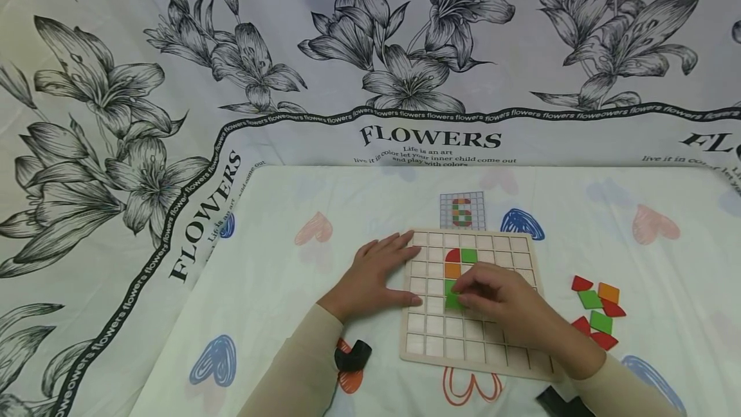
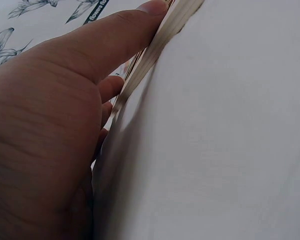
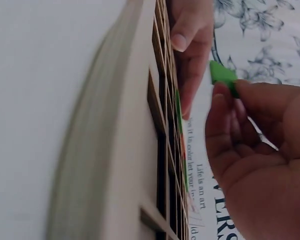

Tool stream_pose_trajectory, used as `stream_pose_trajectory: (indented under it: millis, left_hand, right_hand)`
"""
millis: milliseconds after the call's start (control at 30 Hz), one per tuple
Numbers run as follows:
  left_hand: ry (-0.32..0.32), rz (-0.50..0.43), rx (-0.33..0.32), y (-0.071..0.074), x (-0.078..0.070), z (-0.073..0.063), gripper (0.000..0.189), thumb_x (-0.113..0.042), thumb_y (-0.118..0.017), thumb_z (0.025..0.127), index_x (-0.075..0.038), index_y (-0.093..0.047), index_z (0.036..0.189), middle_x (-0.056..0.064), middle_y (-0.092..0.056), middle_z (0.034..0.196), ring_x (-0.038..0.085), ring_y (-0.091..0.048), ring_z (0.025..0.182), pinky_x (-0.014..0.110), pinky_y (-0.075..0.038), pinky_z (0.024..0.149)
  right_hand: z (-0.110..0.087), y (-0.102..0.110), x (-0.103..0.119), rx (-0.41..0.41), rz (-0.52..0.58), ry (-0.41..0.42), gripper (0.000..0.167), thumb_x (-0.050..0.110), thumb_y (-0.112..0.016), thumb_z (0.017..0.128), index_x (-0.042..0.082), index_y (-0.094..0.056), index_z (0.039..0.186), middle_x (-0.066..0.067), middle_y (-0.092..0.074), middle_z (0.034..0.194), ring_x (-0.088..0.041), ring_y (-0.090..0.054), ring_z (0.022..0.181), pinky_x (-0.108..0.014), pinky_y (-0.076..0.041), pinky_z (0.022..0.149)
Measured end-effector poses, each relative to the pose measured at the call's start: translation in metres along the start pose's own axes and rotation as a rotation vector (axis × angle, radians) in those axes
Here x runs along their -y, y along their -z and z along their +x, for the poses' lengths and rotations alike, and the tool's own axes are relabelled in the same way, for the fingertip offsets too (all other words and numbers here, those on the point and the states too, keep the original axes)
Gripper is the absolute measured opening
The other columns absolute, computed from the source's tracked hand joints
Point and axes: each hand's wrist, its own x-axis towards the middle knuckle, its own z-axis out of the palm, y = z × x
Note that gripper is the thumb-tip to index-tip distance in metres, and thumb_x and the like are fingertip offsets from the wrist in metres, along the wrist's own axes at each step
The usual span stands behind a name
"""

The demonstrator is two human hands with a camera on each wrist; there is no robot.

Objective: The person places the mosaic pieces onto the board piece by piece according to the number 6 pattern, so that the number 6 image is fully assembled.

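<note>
A wooden grid board [image 1: 425, 343] lies on the table cover. My left hand [image 1: 370, 278] rests along its left edge, fingers spread and fingertips over the rim; in the left wrist view the thumb [image 2: 125, 35] lies against the board's side. Over the grid, my right hand [image 1: 503, 301] pinches a green square tile [image 3: 222, 74] between thumb and fingertips, held off the board. A red rounded tile [image 1: 453, 255], a green tile [image 1: 469, 255], an orange tile [image 1: 452, 270] and another green tile [image 1: 449, 286] sit in the cells. My right fingers partly hide that area.
Several loose red, green and orange tiles [image 1: 590, 300] lie right of the board. A small pattern card [image 1: 446, 211] with a coloured figure on a grid lies behind it. Black straps [image 1: 353, 356] show at my wrists. A flower-printed cloth [image 1: 428, 31] hangs at the back.
</note>
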Motion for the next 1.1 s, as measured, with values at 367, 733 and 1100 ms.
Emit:
stream_pose_trajectory:
  millis: [367, 733, 1100]
  left_hand:
    - [-0.006, 0.004, -0.009, 0.002, -0.002, -0.0008, 0.094, -0.069, -0.078, 0.091, -0.028, -0.046, 0.169, -0.014, -0.02, 0.178, 0.009, -0.012, 0.163, 0.05, -0.01, 0.13]
    - [-0.023, 0.005, -0.018, 0.003, -0.0022, -0.0016, 0.093, -0.068, -0.079, 0.091, -0.027, -0.046, 0.168, -0.011, -0.021, 0.179, 0.008, -0.012, 0.162, 0.047, -0.01, 0.129]
    - [-0.019, -0.006, -0.015, 0.0022, -0.0024, -0.0015, 0.093, -0.069, -0.078, 0.091, -0.027, -0.046, 0.168, -0.013, -0.02, 0.179, 0.008, -0.012, 0.163, 0.048, -0.01, 0.129]
  right_hand:
    - [0.0005, -0.0062, -0.0102, 0.047, -0.089, -0.017, 0.012, 0.011, -0.077, 0.103, 0.021, -0.078, 0.11, 0.002, -0.072, 0.106, -0.014, -0.063, 0.091, -0.028, -0.057, 0.082]
    - [-0.0009, -0.0073, -0.0091, 0.036, -0.136, -0.011, 0.014, 0.013, -0.077, 0.104, 0.025, -0.077, 0.11, 0.009, -0.068, 0.107, -0.012, -0.061, 0.094, -0.028, -0.056, 0.084]
    - [-0.0017, -0.0071, -0.0098, 0.042, -0.124, -0.039, 0.012, 0.014, -0.076, 0.105, 0.024, -0.076, 0.111, 0.012, -0.067, 0.107, -0.013, -0.062, 0.094, -0.028, -0.056, 0.084]
